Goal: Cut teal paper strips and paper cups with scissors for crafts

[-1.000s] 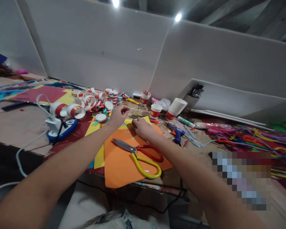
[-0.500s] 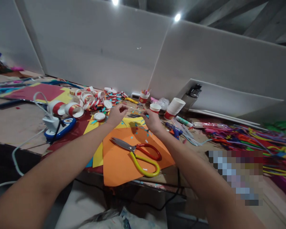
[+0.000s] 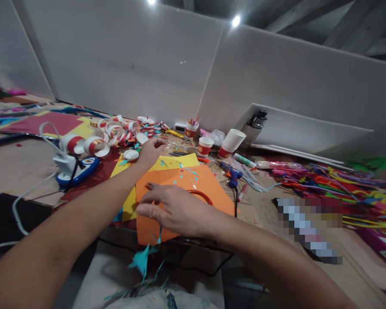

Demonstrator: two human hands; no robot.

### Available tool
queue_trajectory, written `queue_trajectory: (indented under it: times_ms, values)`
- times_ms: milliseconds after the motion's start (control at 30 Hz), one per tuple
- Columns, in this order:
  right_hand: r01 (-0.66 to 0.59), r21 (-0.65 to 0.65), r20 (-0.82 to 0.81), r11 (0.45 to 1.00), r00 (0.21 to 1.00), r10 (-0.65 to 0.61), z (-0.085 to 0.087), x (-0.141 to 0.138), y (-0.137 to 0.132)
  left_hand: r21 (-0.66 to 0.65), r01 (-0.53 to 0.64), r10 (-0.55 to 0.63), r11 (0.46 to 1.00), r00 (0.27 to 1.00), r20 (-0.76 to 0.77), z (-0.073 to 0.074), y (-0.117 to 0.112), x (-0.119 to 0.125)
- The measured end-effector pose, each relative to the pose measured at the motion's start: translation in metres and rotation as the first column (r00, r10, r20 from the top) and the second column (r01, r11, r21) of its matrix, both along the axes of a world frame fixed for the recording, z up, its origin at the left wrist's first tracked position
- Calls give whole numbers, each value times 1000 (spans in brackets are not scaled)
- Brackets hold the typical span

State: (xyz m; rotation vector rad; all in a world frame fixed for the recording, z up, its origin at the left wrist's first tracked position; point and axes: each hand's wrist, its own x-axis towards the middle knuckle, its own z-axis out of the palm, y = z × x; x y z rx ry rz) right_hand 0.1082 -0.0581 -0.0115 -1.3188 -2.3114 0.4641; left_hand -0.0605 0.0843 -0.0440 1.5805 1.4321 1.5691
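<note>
My right hand (image 3: 172,210) hovers over the orange paper (image 3: 218,201) with its thumb and fingers apart, pointing left. It covers most of the scissors; part of the red-handled scissors (image 3: 202,195) shows behind it. Just below the hand, turquoise paper scraps (image 3: 140,261) are in the air or on my lap, blurred. My left hand (image 3: 152,151) is farther back, beside a white round lid (image 3: 131,155), fingers stretched right with nothing visible in them. Yellow paper (image 3: 189,160) with small scraps lies between the hands, partly under the orange sheet.
Cut red-and-white paper cups (image 3: 98,146) lie at the left, near a blue power strip (image 3: 90,171). Stacked paper cups (image 3: 233,141), a single cup (image 3: 205,146) and a bottle (image 3: 255,126) stand at the back. A blue glue gun (image 3: 234,177) and colourful pipe cleaners (image 3: 324,184) are at the right.
My right hand has come back from the far side of the paper to its near part, over the scissors. Turquoise scraps now show below it. My left hand has moved slightly left.
</note>
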Motion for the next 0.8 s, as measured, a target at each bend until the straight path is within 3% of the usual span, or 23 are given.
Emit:
queue_trajectory:
  times_ms: [200, 400, 633, 800]
  values:
    - [113, 2, 182, 994, 977, -111, 25, 8, 70, -1, -19, 19, 1000, 1000, -7, 2, 0, 0]
    - [311, 20, 413, 950, 863, -292, 8, -8, 102, 34, -2, 3, 999, 1000, -10, 0, 5, -1]
    - [151, -34, 380, 988, 916, -127, -6, -38, 116, 21, 5, -5, 1000, 1000, -9, -1, 4, -1]
    - [59, -32, 235, 998, 971, -50, 8, -28, 117, 32, 0, 0, 999, 1000, 0, -2, 4, -3]
